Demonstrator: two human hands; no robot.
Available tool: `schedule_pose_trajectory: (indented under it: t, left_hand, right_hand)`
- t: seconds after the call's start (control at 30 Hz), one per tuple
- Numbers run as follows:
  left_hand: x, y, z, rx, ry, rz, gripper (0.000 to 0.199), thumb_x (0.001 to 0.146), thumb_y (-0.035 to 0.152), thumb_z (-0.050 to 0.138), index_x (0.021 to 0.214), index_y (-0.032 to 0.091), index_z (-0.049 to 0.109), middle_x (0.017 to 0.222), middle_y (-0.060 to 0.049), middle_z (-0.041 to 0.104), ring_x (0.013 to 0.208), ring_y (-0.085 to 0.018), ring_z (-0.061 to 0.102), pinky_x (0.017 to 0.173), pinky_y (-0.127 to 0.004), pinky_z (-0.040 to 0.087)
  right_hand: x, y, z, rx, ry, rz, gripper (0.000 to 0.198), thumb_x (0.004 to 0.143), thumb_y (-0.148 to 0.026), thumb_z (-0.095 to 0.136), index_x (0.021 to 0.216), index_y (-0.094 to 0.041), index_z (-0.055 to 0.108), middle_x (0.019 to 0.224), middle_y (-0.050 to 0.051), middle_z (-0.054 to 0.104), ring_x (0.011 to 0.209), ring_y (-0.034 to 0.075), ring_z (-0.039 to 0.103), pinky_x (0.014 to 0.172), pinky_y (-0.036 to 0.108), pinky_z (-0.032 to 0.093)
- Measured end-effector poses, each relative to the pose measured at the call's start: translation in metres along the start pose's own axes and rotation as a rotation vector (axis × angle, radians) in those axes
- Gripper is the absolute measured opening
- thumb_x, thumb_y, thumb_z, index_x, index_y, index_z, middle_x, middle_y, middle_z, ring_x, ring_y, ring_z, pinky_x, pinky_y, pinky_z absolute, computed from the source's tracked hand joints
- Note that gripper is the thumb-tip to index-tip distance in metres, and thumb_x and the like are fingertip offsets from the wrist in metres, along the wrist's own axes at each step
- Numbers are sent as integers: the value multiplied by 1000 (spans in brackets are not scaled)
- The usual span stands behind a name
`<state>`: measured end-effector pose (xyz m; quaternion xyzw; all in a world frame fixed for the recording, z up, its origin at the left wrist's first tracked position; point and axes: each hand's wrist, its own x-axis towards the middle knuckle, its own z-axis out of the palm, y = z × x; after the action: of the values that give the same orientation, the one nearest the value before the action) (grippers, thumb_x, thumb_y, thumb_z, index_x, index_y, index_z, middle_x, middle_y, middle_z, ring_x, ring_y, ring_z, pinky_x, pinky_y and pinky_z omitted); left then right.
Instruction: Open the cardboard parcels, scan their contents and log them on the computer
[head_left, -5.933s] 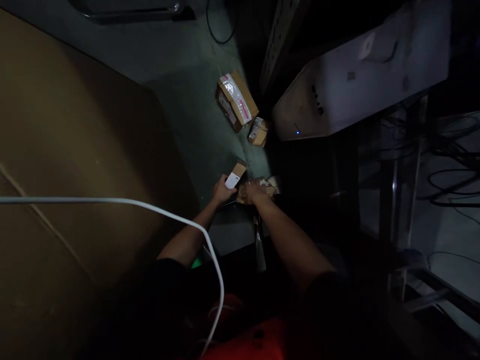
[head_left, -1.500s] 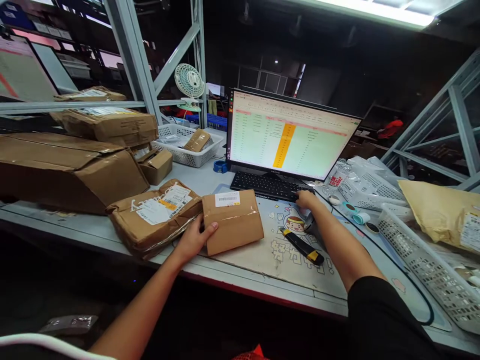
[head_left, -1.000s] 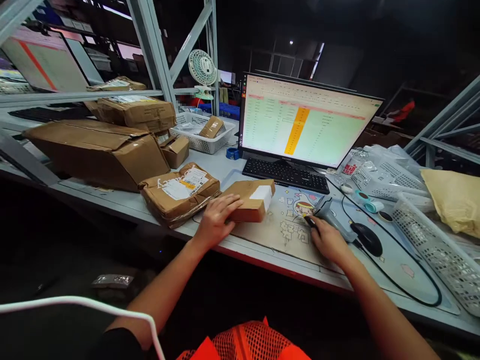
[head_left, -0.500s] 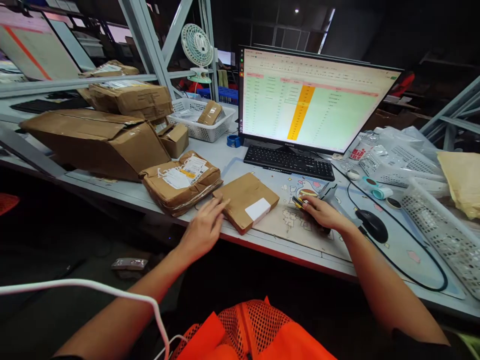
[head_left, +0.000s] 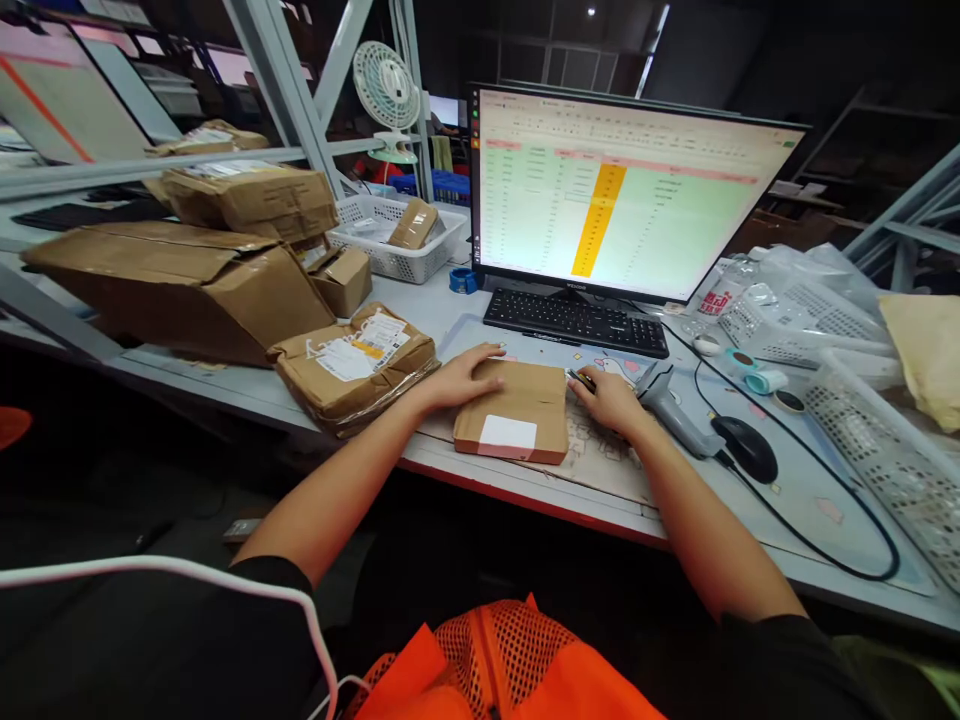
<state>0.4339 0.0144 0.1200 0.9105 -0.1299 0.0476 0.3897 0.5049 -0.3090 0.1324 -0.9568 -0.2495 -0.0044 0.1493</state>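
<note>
A small flat cardboard box [head_left: 517, 400] with a white label [head_left: 508, 433] on its near side lies on the desk mat in front of me. My left hand [head_left: 465, 378] holds it by the far left corner, thumb on top and fingers along the back edge. My right hand [head_left: 609, 400] is closed round a small utility knife [head_left: 581, 382], its tip close to the box's far right corner; most of the knife is hidden by the hand. Just right of that hand lies a grey barcode scanner [head_left: 679, 415].
A taped parcel [head_left: 352, 365] sits left of the box, with larger cartons [head_left: 180, 280] behind it. A keyboard [head_left: 574, 322] and monitor [head_left: 630, 190] stand at the back. On the right are a mouse [head_left: 744, 448], its cable and a white basket [head_left: 885, 450].
The box has turned so its labelled side faces me. My left hand has moved from its near left edge to the far left corner. My right hand has come left, bringing the knife to the box.
</note>
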Motion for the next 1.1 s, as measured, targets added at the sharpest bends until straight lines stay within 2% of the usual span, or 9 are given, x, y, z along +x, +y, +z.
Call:
schedule_pose_trajectory:
  t: [0.1, 0.2, 0.4, 0.6, 0.87, 1.1]
  left_hand:
    - [15, 4, 20, 33, 88, -9, 71, 91, 64, 64, 144, 17, 65, 153, -15, 63, 145, -35, 54, 128, -51, 38]
    - [20, 3, 30, 42, 119, -2, 63, 91, 61, 65, 138, 18, 71, 145, -13, 69, 140, -35, 57, 126, -52, 39]
    - [18, 2, 28, 14, 126, -14, 62, 91, 60, 67, 137, 19, 72, 143, -11, 70, 137, -34, 58, 124, -51, 41]
    - [19, 2, 29, -6, 134, -6, 60, 91, 58, 68, 136, 20, 73, 141, -11, 71, 135, -34, 60, 123, -51, 42]
    - [18, 2, 31, -27, 156, -28, 57, 90, 55, 71, 135, 20, 74, 140, -11, 71, 136, -35, 58, 124, -52, 42]
    - [19, 3, 31, -39, 160, -39, 57, 88, 53, 74, 134, 20, 75, 136, -10, 73, 134, -34, 59, 123, -52, 43]
  right_hand:
    - [-9, 1, 1, -26, -15, -3, 36, 109, -45, 52, 112, -16, 73, 105, 17, 77, 98, 30, 68, 81, 33, 43]
    - [-21, 1, 3, -34, -41, -38, 34, 108, -46, 54, 102, -18, 72, 101, 15, 76, 94, 28, 66, 76, 31, 40]
    - [-38, 1, 9, 45, -23, -76, 34, 109, -45, 50, 98, -20, 70, 90, 10, 73, 83, 25, 62, 70, 31, 38]
    - [-33, 1, 9, 31, 0, -61, 33, 108, -42, 51, 97, -18, 70, 95, 12, 74, 85, 25, 62, 73, 32, 38]
    - [-35, -2, 10, 55, 24, -86, 33, 107, -43, 51, 91, -20, 67, 90, 10, 73, 82, 24, 60, 71, 32, 37]
    - [-60, -7, 8, 197, -27, -85, 33, 105, -45, 50, 88, -21, 64, 83, 8, 71, 75, 22, 58, 70, 33, 38]
